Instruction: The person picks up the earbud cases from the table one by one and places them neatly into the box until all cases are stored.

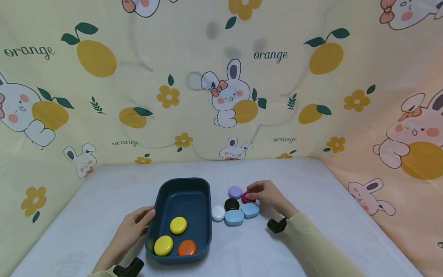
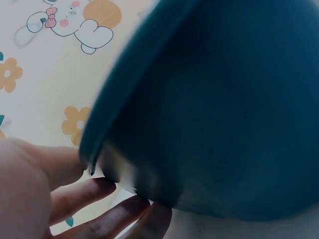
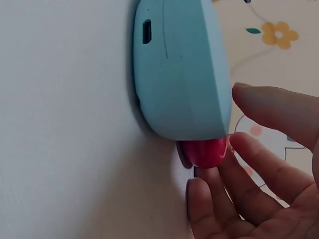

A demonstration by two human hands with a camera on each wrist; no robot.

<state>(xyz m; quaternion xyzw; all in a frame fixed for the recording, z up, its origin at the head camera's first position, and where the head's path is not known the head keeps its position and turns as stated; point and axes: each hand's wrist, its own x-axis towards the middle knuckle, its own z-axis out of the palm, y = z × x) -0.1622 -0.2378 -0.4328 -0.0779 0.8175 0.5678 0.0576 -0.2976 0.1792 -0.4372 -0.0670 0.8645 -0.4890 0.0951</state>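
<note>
In the head view, my left hand [image 1: 135,225] holds the left wall of a dark blue tray [image 1: 149,238]; the left wrist view has its thumb at the rim and fingers [image 2: 107,221] against the outside. Two yellow round cases [image 1: 178,225] and an orange one [image 1: 187,247] lie inside. My right hand [image 1: 270,194] curls its fingers round a red round case [image 1: 248,197] on the table, partly hiding it. Nearer me sit two light blue cases [image 1: 250,210]; one of these [image 3: 184,74], with a small port, partly blocks the red case [image 3: 207,152] in the right wrist view.
Close to the red case are a lilac round case [image 1: 235,192], a black one [image 1: 232,204] and a white one [image 1: 218,213] beside the tray's right wall. The white table [image 1: 294,173] meets a printed cloth backdrop [image 1: 194,127] behind and at the sides.
</note>
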